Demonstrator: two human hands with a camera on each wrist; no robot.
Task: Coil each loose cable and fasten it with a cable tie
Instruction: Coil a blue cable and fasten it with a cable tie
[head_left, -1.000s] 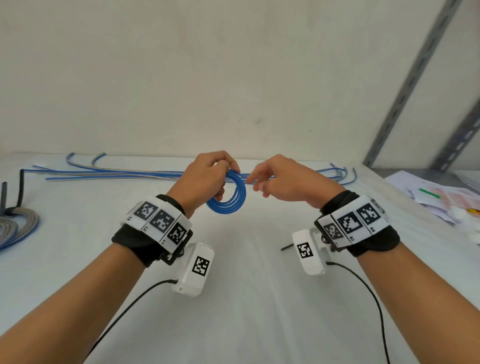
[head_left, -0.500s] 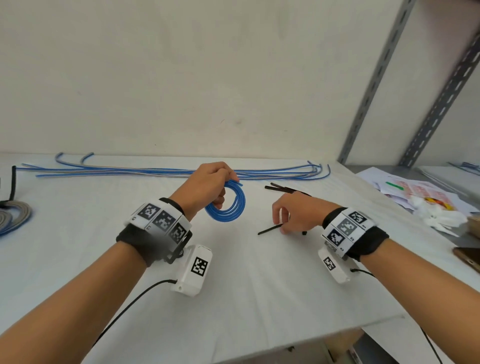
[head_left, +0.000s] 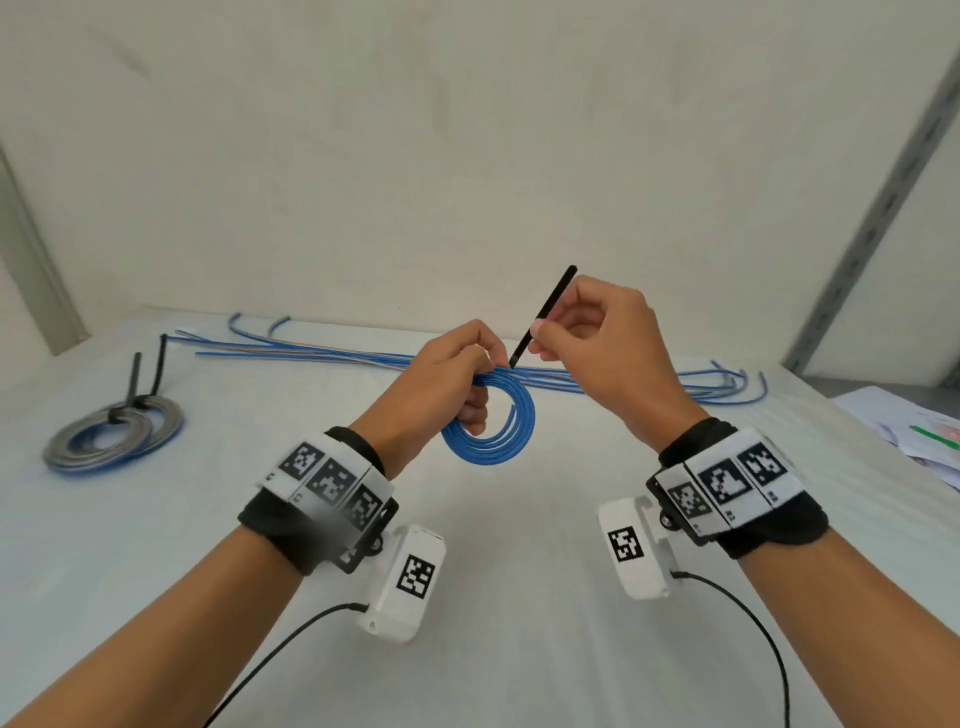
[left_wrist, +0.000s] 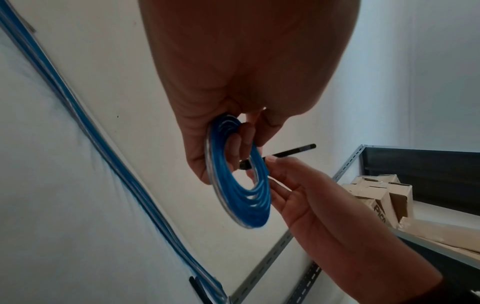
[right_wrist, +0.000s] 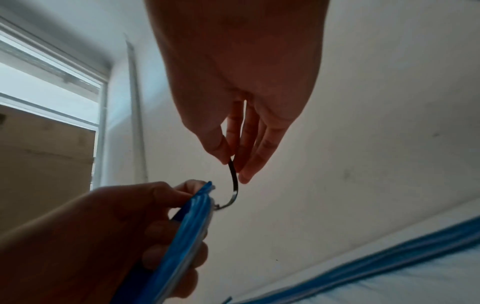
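My left hand (head_left: 447, 384) grips the blue coil (head_left: 491, 431) at its top, fingers curled through the centre and thumb over the strands, holding it upright above the desk (head_left: 493, 545), near the middle of the head view. My right hand (head_left: 597, 343) pinches a black cable tie (head_left: 543, 317) between thumb and forefinger, the long end pointing up toward 1 o'clock and the lower tip meeting the coil's top edge just beside my left thumb.

I judge the step in hand to be threading the tie round the bundle. To do it well, I'd keep the left grip firm so the loops stay stacked; one free cable end (head_left: 506, 423) already sits loose inside the ring, toward 3 o'clock, and could spring out if the fingers relax. In the right wrist view the tie (right_wrist: 233, 185) curves and hooks at the coil's rim, so I'd steer the tip through the centre hole, not between strands (catching only some loops would leave the rest slack). Then bring the tail round the outside and into the head; I cannot tell from these views which end carries the head.

Two tied coils (head_left: 114, 436) lie at 9 o'clock, and straight blue cables (head_left: 322, 356) wait along the far edge at 12.
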